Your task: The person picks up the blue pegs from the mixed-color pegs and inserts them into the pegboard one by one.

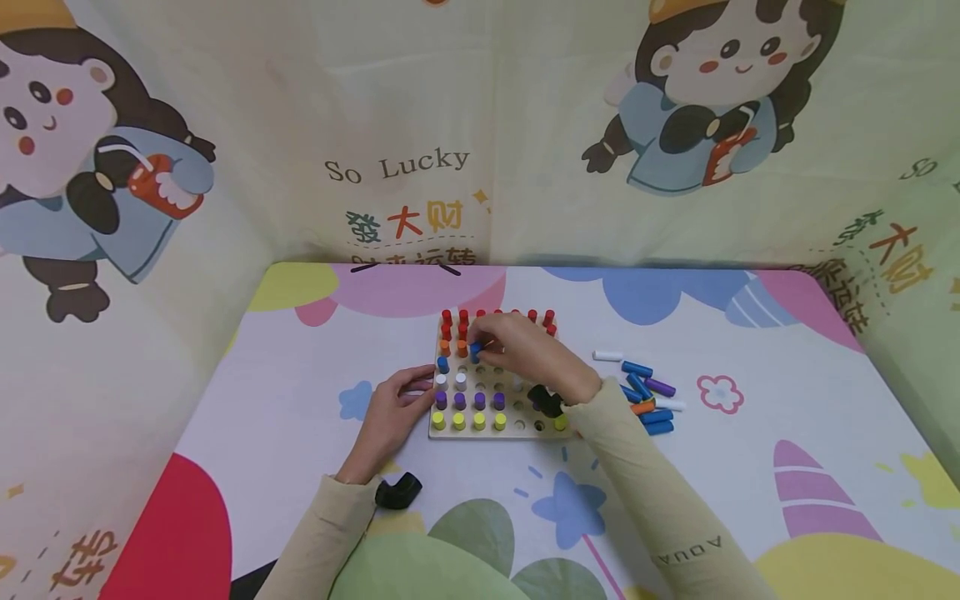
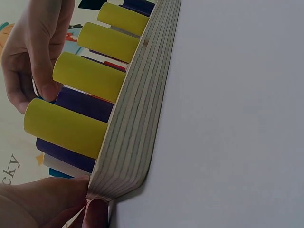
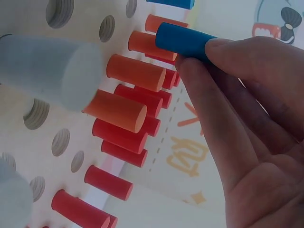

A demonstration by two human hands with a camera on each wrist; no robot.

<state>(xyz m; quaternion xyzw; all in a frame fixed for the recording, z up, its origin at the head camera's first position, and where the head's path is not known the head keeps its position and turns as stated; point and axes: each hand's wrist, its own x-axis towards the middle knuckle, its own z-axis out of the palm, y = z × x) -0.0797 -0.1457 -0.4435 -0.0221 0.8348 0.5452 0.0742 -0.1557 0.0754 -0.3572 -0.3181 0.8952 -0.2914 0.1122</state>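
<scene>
A wooden pegboard [image 1: 487, 433] lies on the table, with rows of red, orange, white, purple and yellow pegs. My right hand [image 1: 521, 346] is over the upper left part of the board, pinching a blue peg [image 3: 183, 42] between thumb and fingers. That peg is held clear of the holes in the right wrist view. One other blue peg [image 1: 442, 365] stands at the left end of its row. My left hand [image 1: 393, 417] grips the board's left edge, thumb and finger at the corner in the left wrist view. My right forearm hides part of the board.
Right of the board lies a loose pile of blue, white, purple and orange pegs, among them a purple peg [image 1: 660, 387] and a white peg [image 1: 607, 356]. A patterned cloth covers the table [image 1: 300, 433], and a printed curtain [image 1: 540, 225] hangs behind it.
</scene>
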